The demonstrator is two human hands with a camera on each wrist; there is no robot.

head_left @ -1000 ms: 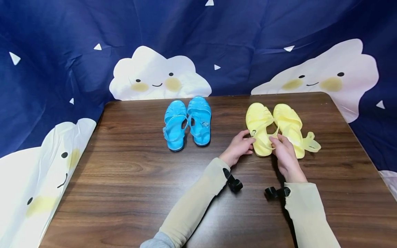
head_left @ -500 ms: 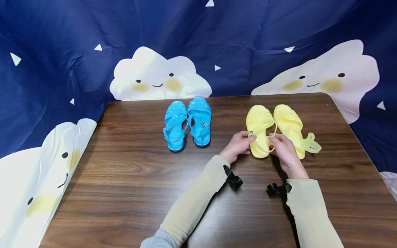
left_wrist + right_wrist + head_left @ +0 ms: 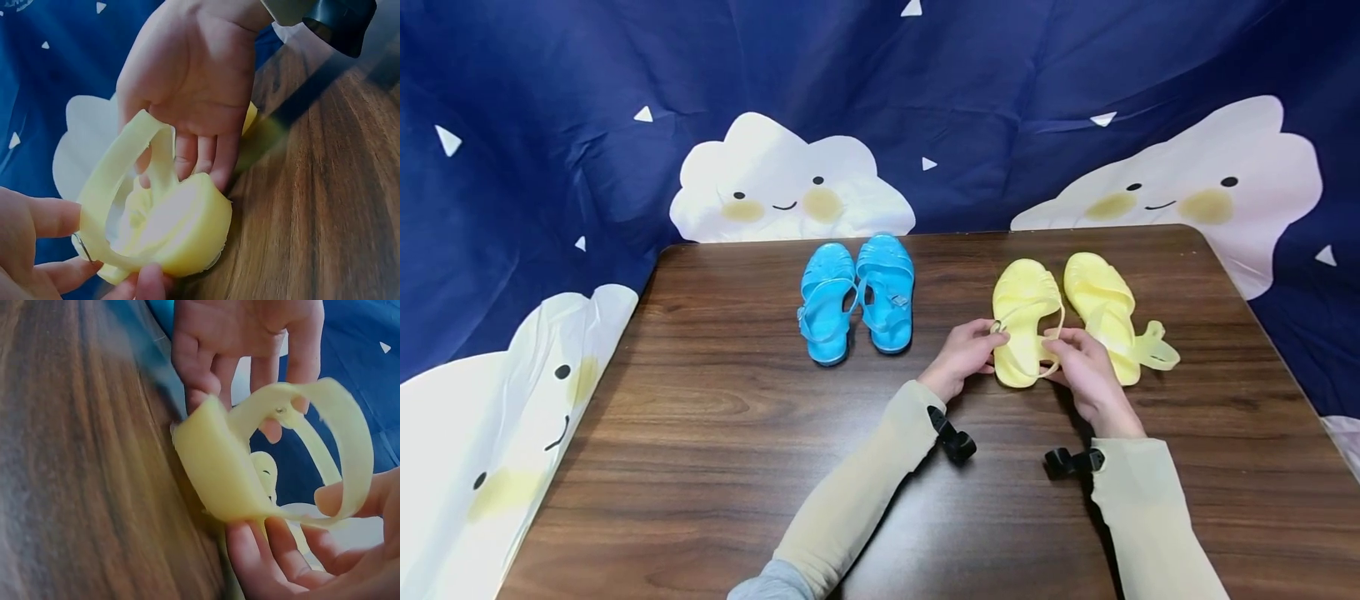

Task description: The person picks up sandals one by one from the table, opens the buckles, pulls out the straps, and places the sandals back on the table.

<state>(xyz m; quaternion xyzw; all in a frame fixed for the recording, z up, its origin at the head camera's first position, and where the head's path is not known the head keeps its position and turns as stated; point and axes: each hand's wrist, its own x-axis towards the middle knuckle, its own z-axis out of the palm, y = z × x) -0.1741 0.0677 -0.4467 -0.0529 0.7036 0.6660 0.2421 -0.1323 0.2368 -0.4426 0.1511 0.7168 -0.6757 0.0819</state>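
A yellow jelly sandal [image 3: 1021, 333] lies toe-away at the right of the table, between both hands. My left hand [image 3: 958, 358] pinches its left side by the small metal buckle; the left wrist view shows these fingers [image 3: 53, 219] at the strap's end. From the other side, my right hand [image 3: 1090, 375] holds the ankle strap [image 3: 353, 444], its thumb on the strap and other fingers at the heel's side in the right wrist view. The strap stands in a loop above the heel. A second yellow sandal [image 3: 1099, 292] lies just right, its strap [image 3: 1157, 346] hanging out sideways.
Two blue jelly sandals, a left one [image 3: 826, 317] and a right one [image 3: 887, 300], sit side by side near the table's back edge. Behind the brown wooden table [image 3: 715, 433] hangs a dark blue cloth [image 3: 970, 92] with white clouds.
The held yellow sandal has shifted slightly left and toward me, widening the gap to its mate. Both hands have moved with it. The other sandals have stayed put.
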